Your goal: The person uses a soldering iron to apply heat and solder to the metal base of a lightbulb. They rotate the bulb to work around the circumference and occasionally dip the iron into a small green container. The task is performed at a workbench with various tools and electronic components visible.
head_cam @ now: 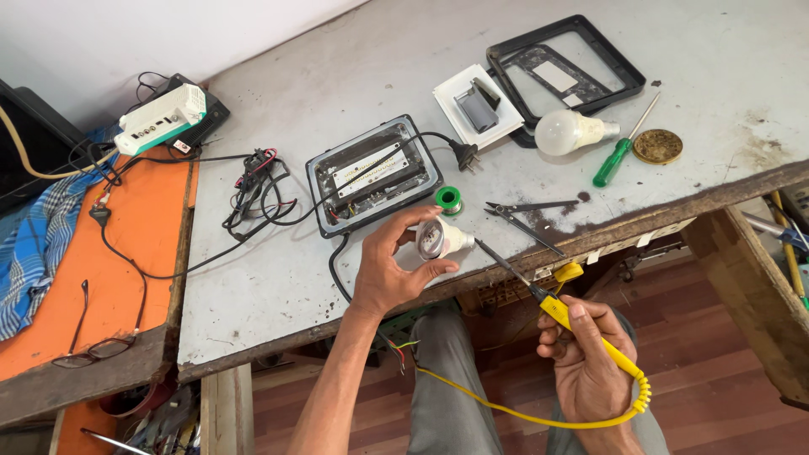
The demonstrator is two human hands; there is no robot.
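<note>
My left hand (389,268) holds a white bulb base (441,239) by its rim, open end facing me, above the front edge of the grey workbench (253,278). My right hand (586,362) grips a yellow soldering iron (581,330) like a pen, with its dark tip reaching up to the right side of the bulb base. A yellow coiled cord (522,413) runs from the iron across my lap. Just behind the bulb base sits a green spool of solder wire (448,200).
An opened floodlight housing (372,174) with a black cord and plug lies at mid-bench. Cutters (522,216), a white bulb (570,131), a green screwdriver (619,153), a round brass tin (657,146), a black frame (566,67) and tangled wires (257,190) surround it. Eyeglasses (88,350) rest on the orange table.
</note>
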